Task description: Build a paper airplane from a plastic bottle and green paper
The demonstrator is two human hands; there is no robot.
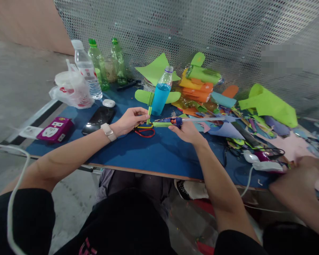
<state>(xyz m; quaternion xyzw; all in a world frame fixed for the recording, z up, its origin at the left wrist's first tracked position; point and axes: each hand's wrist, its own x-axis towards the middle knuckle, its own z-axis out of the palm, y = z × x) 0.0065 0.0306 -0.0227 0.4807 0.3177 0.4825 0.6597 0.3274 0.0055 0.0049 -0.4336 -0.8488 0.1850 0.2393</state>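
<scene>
My left hand [130, 119] pinches a small folded strip of green paper [149, 116] upright between thumb and fingertips. My right hand [188, 131] is wrapped round a blue hot glue gun [177, 122], whose nozzle faces left toward the strip. A long pale glue stick [202, 119] juts out behind it. Another green paper piece [161, 124] lies along the gun's front; whether my right fingers hold it too, I cannot tell. Just behind my hands stands a bottle of blue liquid [161, 98] with green paper wings [173, 97] at its sides. Red-handled scissors [146, 134] rest beneath my left fingertips.
Left are a phone [99, 120], a white case [108, 103], a purple power socket [55, 130], a plastic bag [71, 92] and several bottles [88, 71]. Paper scraps [281, 141] and a cable [225, 156] spread rightward. Another person's arm [300, 191] reaches in at right.
</scene>
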